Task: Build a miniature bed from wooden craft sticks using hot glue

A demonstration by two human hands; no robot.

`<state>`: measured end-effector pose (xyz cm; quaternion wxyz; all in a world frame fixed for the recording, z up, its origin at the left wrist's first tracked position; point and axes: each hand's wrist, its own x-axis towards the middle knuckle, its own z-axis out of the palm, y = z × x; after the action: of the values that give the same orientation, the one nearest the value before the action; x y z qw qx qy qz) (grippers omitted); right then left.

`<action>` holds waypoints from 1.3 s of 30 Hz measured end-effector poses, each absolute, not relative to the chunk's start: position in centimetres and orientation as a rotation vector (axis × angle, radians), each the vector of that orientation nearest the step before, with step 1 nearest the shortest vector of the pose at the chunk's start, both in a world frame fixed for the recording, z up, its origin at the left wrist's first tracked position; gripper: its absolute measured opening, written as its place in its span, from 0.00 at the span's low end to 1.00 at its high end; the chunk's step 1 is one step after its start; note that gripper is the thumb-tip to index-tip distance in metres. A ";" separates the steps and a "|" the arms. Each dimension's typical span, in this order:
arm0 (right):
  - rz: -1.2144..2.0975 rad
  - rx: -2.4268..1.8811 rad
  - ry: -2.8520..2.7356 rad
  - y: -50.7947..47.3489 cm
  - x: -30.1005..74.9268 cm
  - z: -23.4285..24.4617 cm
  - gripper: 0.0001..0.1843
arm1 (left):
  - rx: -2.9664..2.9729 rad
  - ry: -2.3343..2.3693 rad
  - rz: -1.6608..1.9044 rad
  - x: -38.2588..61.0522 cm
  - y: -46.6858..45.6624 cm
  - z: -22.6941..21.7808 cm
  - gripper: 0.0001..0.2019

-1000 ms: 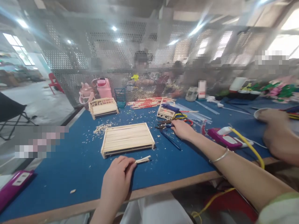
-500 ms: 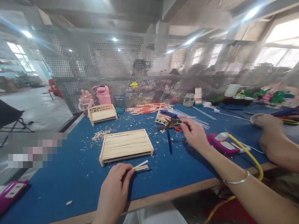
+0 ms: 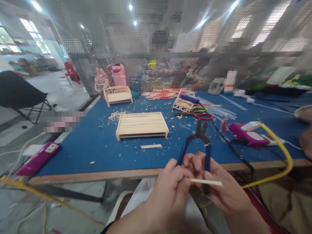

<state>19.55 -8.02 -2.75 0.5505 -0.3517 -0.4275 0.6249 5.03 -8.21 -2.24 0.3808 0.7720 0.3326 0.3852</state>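
Note:
My left hand is closed on a short flat wooden stick, which points to the right across the front of my right hand. In my right hand are blue-handled cutting pliers, handles spread and jaws upward. Both hands are close together just in front of the table edge. Two or so loose wooden sticks lie on the blue table top. Behind them rests a low rectangular stick-built bed or table model. Farther back stands a small wooden bench model with a railed back.
Red-handled scissors, a blue-handled tool and a small wooden frame lie back right. Red-tipped sticks are piled behind. A purple power strip with a yellow cable sits right; another person's hand shows at the edge.
My right hand has picked up the blue-handled pliers and come back to my left hand. My left hand has moved right with one stick, and other sticks now lie on the table.

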 end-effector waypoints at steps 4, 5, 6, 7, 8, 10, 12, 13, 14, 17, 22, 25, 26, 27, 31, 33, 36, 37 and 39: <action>1.665 -0.529 -0.986 -9.4 20.2 -4.9 0.33 | 1.905 0.724 0.951 4.0 -9.8 -2.5 0.17; 1.753 -0.440 -0.971 -9.6 20.0 -5.3 0.37 | 1.878 0.700 0.930 3.8 -10.2 -2.4 0.18; 1.840 -0.351 -0.955 -9.8 19.8 -5.7 0.38 | 1.857 0.685 0.905 3.7 -10.6 -2.3 0.19; 1.909 -0.282 -0.938 -9.9 19.5 -6.0 0.38 | 1.848 0.678 0.880 3.6 -10.9 -2.2 0.19; 1.943 -0.245 -0.924 -9.9 19.2 -6.0 0.35 | 1.842 0.681 0.854 3.6 -11.1 -2.0 0.19; 1.928 -0.280 -0.906 -9.6 18.8 -5.6 0.29 | 1.800 0.713 0.825 3.6 -11.2 -1.6 0.18; 1.837 -0.393 -0.910 -9.0 18.9 -4.6 0.28 | 1.695 0.776 0.835 3.4 -10.8 -1.2 0.17; 1.787 -0.459 -0.930 -8.6 19.2 -4.0 0.31 | 1.621 0.825 0.850 3.3 -10.4 -0.9 0.16; 1.743 -0.532 -0.971 -8.4 19.6 -3.4 0.34 | 1.552 0.884 0.863 3.1 -9.8 -0.7 0.16; 1.618 -0.870 -1.211 -8.3 21.4 -2.3 0.38 | 1.421 1.078 0.868 2.3 -8.1 -0.2 0.15; 1.305 -1.443 -1.514 -10.6 22.8 -1.9 0.28 | 1.178 1.048 0.790 1.5 -6.3 0.0 0.16; 1.246 -1.556 -1.589 -11.3 22.8 -1.4 0.27 | 1.063 0.942 0.750 1.5 -6.2 0.0 0.16; 1.257 -1.558 -1.633 -11.3 22.8 -1.3 0.26 | 1.042 0.921 0.740 1.5 -6.2 0.1 0.16; 1.280 -1.545 -1.680 -11.1 22.8 -1.2 0.26 | 1.027 0.905 0.733 1.5 -6.2 0.1 0.15; 1.372 -1.450 -1.770 -10.5 22.9 -0.9 0.26 | 1.020 0.853 0.701 1.4 -6.2 0.3 0.13; 1.394 -1.447 -1.758 -10.4 22.9 -0.9 0.26 | 1.012 0.846 0.694 1.4 -6.2 0.4 0.13; 1.405 -1.457 -1.752 -10.6 22.9 -1.0 0.27 | 0.974 0.873 0.735 1.3 -6.2 0.5 0.14; 1.408 -1.449 -1.758 -10.6 22.9 -1.0 0.28 | 0.967 0.883 0.747 1.3 -6.2 0.6 0.14; 1.415 -1.419 -1.765 -10.8 22.9 -1.0 0.29 | 0.976 0.901 0.746 1.4 -6.2 0.6 0.14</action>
<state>22.86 -10.75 -1.03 0.2334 -0.5168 -0.6426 0.5152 1.36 -6.25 0.63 0.7236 0.4424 0.4080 0.3380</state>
